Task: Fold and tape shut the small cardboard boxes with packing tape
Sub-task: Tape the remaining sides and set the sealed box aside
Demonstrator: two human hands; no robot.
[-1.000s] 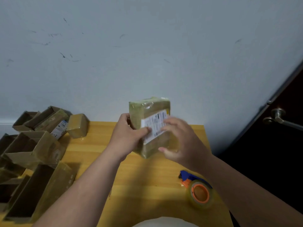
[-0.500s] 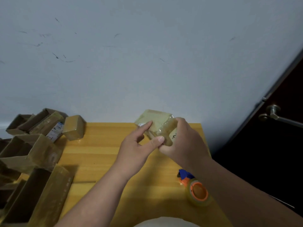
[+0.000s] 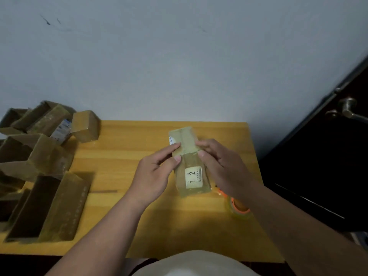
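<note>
Left hand [image 3: 153,176]: thumb and forefinger pinch the left edge of the small cardboard box [image 3: 189,162] at about its mid-length; remaining fingers curled below. Right hand [image 3: 223,166]: thumb on the near face, fingers wrapped over the right edge, holding the same box from the opposite side.

Box is held over the middle-right of the worktop [image 3: 123,156]; whether its near end touches the wood cannot be told. Long axis runs away from the person, far end leaning slightly left. Surface glossy, wrapped in clear tape. A seam runs lengthwise along the far half. White label [image 3: 193,177] on the near half, digit "2" legible, remaining print too small to read. A second white sticker shows at the far left edge.

Tape roll [image 3: 238,209] with orange core lies on the worktop just below the right wrist, partly hidden by the forearm.

Pile of open boxes [image 3: 39,156] at the worktop's left edge, well apart from the hands; one closed box [image 3: 85,126] at its far side, by the wall.
</note>
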